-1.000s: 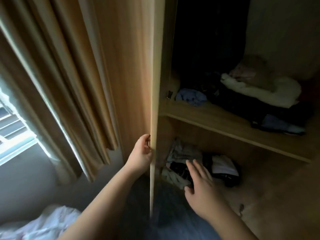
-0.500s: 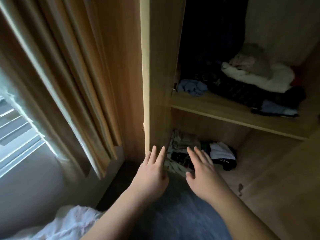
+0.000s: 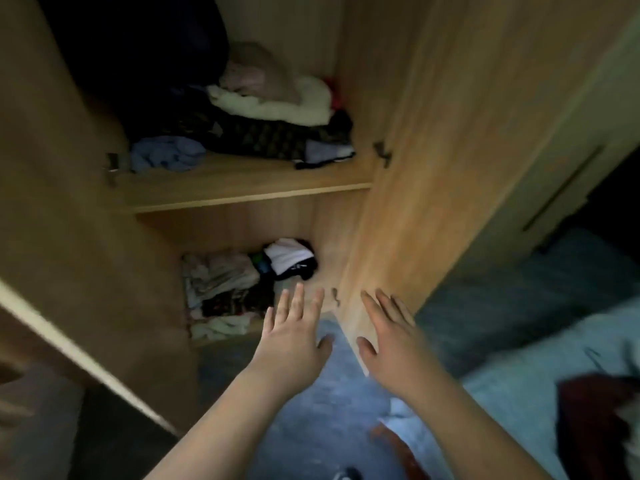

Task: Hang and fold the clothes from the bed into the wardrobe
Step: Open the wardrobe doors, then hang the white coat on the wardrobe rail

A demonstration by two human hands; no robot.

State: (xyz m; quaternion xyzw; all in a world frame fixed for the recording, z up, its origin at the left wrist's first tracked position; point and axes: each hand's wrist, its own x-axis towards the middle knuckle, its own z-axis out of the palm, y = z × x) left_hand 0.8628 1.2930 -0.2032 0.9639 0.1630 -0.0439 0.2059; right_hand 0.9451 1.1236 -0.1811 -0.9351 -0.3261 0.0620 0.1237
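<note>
Hands: left hand (image 3: 292,344), right hand (image 3: 391,344) both spread, empty; wardrobe (image 3: 242,188) two clothes piles.

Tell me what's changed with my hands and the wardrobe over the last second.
The left hand let go of the left door's edge and now hovers open beside the right hand. The view swung right, bringing the right door and bed into sight. The clothes on the shelf and wardrobe floor look unmoved.

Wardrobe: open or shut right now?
Open. Both wardrobe doors stand swung out, baring clothes on the shelves.
</note>
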